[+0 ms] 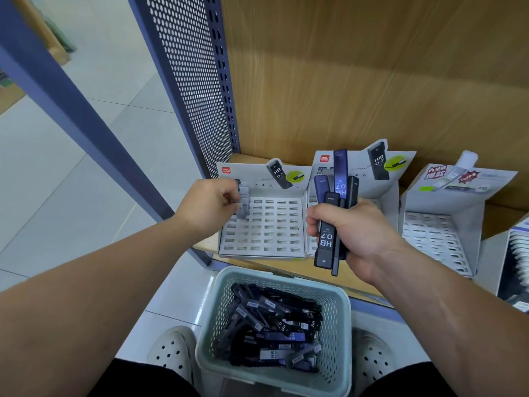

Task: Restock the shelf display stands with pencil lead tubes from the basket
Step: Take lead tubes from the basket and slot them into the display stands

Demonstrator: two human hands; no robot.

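Head view, only one camera. Left hand (pixel 210 203) is over the back-left corner of the left display stand (pixel 266 224), fingers curled and pinched on a single lead tube (pixel 244 203). The tube is blurred, looks pale or grey, roughly upright, and its lower end sits at the back-left slots; cannot tell if it is already seated in one. The rest of that stand's slot grid is bare.

Right hand (pixel 346 227) is closed in a fist around a bundle of dark tubes (pixel 336 213), several of them fanned out, tops sticking up past the fingers and bottoms hanging below the palm. The front one reads "HB 0.7" (upside down from this angle). The bundle is held in front of the middle display stand (pixel 383 173), hiding most of its slots.

A third stand (pixel 440 222) sits to the right, different printed header, slots showing with nothing in them. All three stands rest on the wooden shelf (pixel 289 267), against a wood-grain back panel (pixel 372 81); a perforated blue side panel (pixel 189 81) closes off the left.

Basket (pixel 340 319), pale green plastic with a lattice wall, sits on the floor below the shelf edge between two white perforated shoes (pixel 173 351). It holds a loose heap of dark lead tubes (pixel 274 325), lying crosswise at all angles.
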